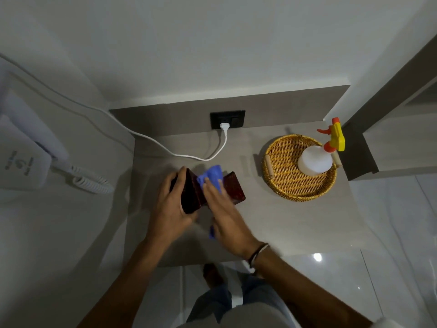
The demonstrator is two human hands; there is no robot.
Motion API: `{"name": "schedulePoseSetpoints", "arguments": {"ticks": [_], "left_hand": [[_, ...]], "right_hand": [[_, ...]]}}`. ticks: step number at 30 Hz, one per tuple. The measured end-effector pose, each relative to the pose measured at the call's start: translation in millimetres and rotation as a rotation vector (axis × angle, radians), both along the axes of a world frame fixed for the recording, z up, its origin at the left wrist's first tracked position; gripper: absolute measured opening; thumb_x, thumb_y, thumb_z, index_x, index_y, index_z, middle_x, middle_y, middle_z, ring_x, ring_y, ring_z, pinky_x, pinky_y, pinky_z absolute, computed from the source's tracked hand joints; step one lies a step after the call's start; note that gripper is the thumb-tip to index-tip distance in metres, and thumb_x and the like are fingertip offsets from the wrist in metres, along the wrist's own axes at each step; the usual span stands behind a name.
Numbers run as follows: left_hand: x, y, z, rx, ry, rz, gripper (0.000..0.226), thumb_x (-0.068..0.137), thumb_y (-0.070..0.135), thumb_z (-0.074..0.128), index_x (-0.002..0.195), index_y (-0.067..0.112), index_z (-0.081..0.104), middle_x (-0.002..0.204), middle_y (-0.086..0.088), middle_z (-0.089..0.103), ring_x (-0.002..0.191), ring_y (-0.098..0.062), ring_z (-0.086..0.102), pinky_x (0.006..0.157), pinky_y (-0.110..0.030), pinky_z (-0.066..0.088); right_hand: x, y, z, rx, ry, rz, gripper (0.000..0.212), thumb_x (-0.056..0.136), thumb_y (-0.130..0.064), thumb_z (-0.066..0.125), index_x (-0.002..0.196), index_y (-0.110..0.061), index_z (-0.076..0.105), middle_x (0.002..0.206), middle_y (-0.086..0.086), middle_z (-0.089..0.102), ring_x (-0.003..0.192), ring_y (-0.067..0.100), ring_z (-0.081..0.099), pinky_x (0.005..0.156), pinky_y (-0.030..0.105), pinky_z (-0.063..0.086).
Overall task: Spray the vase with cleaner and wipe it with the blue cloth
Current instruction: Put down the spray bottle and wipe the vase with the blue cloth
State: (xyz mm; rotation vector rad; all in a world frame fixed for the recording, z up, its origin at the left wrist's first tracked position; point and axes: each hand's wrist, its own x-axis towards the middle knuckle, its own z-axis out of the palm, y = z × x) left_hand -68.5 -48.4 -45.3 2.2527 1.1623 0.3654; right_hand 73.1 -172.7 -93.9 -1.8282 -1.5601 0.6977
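A dark red angular vase [234, 188] lies on its side on the grey counter [272, 221]. My left hand [172, 204] grips its left end. My right hand [227, 214] presses the blue cloth [211, 176] flat against the vase's middle; one corner of the cloth pokes out under my palm. The white spray bottle [315, 159] with a yellow and orange trigger head stands apart to the right, in a wicker tray [279, 171].
A white cable [165, 147] runs across the back of the counter to a black wall socket [227, 119]. A white wall phone with a coiled cord [92, 181] hangs at the left. The counter's front edge is close to my body.
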Motion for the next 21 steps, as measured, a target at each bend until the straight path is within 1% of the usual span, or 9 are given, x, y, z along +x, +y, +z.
{"name": "schedulePoseSetpoints", "arguments": {"ticks": [3,6,8,10,13,15,17,19,21], "left_hand": [[1.7,1.6,-1.6,0.008,-0.025,-0.003,0.1,0.063,-0.002,0.095,0.153,0.0,0.051,0.142,-0.023,0.055,0.125,-0.04,0.062,0.103,-0.042,0.052],[-3.7,2.0,-3.5,0.033,-0.01,0.006,0.106,0.059,-0.002,0.095,0.154,-0.001,0.049,0.142,-0.024,0.054,0.125,-0.042,0.061,0.101,-0.038,0.048],[-6.5,1.7,-5.1,0.051,0.003,0.006,0.113,0.057,0.0,0.095,0.157,0.003,0.045,0.144,-0.022,0.052,0.128,-0.04,0.058,0.101,-0.034,0.045],[-6.6,0.6,-6.3,0.063,-0.003,-0.006,0.115,0.058,0.005,0.097,0.16,0.009,0.044,0.145,-0.017,0.05,0.13,-0.033,0.055,0.101,-0.031,0.045],[-7.2,1.8,-11.2,0.014,-0.028,0.077,0.115,0.061,0.016,0.1,0.161,0.015,0.042,0.146,-0.009,0.049,0.125,-0.012,0.051,0.1,-0.027,0.045],[-9.4,3.3,-12.0,-0.104,-0.055,0.169,0.114,0.063,0.024,0.101,0.16,0.022,0.043,0.144,-0.003,0.05,0.117,0.001,0.048,0.096,-0.021,0.045],[-11.3,5.9,-13.2,-0.213,-0.07,0.224,0.105,0.061,0.036,0.101,0.153,0.028,0.051,0.138,-0.001,0.058,0.116,-0.007,0.059,0.096,-0.027,0.053],[-11.0,10.2,-14.6,-0.279,-0.068,0.274,0.095,0.059,0.054,0.095,0.143,0.03,0.056,0.132,-0.002,0.066,0.117,-0.02,0.066,0.1,-0.046,0.057],[-12.0,14.9,-13.1,-0.345,-0.053,0.3,0.105,0.063,0.065,0.088,0.154,0.033,0.046,0.141,-0.006,0.065,0.126,-0.026,0.065,0.106,-0.053,0.053]], "right_hand": [[-26.8,9.1,15.9,0.127,0.173,0.013,0.095,0.086,0.013,0.043,0.171,-0.011,0.007,0.182,0.003,-0.001,0.169,0.025,0.001,0.138,0.035,0.005],[-1.6,-2.2,0.9,0.101,-0.017,0.084,0.097,0.089,0.017,0.051,0.171,-0.007,0.006,0.181,0.007,-0.007,0.169,0.027,-0.002,0.137,0.036,0.01],[27.8,-11.8,-15.8,-0.059,-0.195,0.057,0.091,0.096,0.016,0.053,0.17,-0.008,0.005,0.179,0.008,-0.01,0.168,0.031,-0.005,0.138,0.044,0.017],[54.2,-20.0,-23.3,-0.23,-0.204,-0.043,0.084,0.104,0.007,0.052,0.171,-0.013,0.004,0.18,0.006,-0.009,0.168,0.031,0.001,0.135,0.045,0.025],[78.0,-25.9,-20.6,-0.251,0.152,-0.32,0.072,0.103,0.009,0.051,0.168,-0.011,0.025,0.175,0.015,0.026,0.158,0.026,0.033,0.132,0.047,0.03],[83.1,-29.4,-21.8,-0.229,0.359,-0.469,0.066,0.1,0.017,0.046,0.161,-0.007,0.039,0.162,0.021,0.048,0.14,0.03,0.055,0.122,0.044,0.044],[80.8,-25.9,-19.2,-0.263,0.673,-0.555,0.056,0.102,0.015,0.042,0.151,-0.011,0.055,0.131,0.019,0.071,0.102,0.022,0.072,0.09,0.035,0.063],[77.6,-20.2,-14.6,-0.274,0.929,-0.608,0.05,0.104,0.012,0.042,0.132,-0.02,0.068,0.097,0.01,0.078,0.07,0.015,0.071,0.061,0.024,0.06],[78.4,-14.9,-11.4,-0.271,1.069,-0.663,0.046,0.104,0.01,0.043,0.123,-0.02,0.071,0.084,0.008,0.074,0.062,0.017,0.066,0.055,0.024,0.057]]}}
